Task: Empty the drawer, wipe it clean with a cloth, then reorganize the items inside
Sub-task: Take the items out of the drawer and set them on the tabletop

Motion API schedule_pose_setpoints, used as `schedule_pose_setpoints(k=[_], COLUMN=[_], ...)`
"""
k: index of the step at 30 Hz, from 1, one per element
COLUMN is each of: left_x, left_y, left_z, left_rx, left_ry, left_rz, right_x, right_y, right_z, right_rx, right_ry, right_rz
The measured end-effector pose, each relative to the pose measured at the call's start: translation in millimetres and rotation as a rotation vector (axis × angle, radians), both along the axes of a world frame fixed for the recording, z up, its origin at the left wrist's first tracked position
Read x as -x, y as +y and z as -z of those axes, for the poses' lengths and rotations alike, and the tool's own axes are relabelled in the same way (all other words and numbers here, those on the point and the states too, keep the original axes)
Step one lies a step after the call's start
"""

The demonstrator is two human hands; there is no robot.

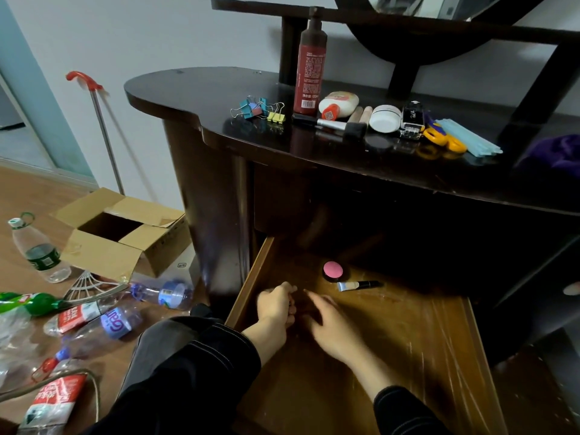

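Inside drawer (pixel 423 340): two hands (pixel 276 304) (pixel 331 326); two cosmetics (pixel 333 270) (pixel 357 285)

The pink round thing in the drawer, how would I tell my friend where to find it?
Look below the dark dressing table to the open wooden drawer. Near its back lies a flat round compact, bright pink inside a black rim. The tube beside it is thin and pale with a black cap; only the compact is round and pink.
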State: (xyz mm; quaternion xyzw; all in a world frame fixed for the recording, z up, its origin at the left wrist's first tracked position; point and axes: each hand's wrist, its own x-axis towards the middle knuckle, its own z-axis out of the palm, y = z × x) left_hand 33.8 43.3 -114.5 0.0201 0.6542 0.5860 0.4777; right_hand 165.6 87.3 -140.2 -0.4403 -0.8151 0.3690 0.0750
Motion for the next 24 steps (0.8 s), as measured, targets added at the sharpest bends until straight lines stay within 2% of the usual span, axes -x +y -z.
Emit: schedule_pose_setpoints(k=[2, 4, 12, 16, 20, 24], left_x=[0.9, 1.0, -2.5, -3.0, -6.4, -5.1], left_y=[0.3, 0.6, 1.3, -0.8, -3.1, -6.8], left_z=[2.0, 2.4, 0.7, -2.1, -10.1, -14.6], left_rx=[0.001, 0.008, 0.021, 0.013, -0.054, -0.125], left_ry=[-0.007, -0.042, -0.087, -0.193, -0.46, -0.594], left_rz=[-0.013, -0.006, 0.039, 0.081, 0.122, 0.146], right_x=[8.9, 11.2, -7.0, -11.1, -21.2, -35.1], right_y=[-2.7, -4.5, 5.9, 10.6, 17.1, 8.4], right_z=[3.4, 6.1, 6.7, 5.7, -10.7, -30.1], right_rx=[-0.07, -0.101, -0.164, 0.056, 0.104, 0.129], right_ry=[-0.153, -0.212, -0.183, 0.002, 0.207, 0.416], right_rz=[-0.027, -0.01, 0.204, 0.285, 0.383, 0.48])
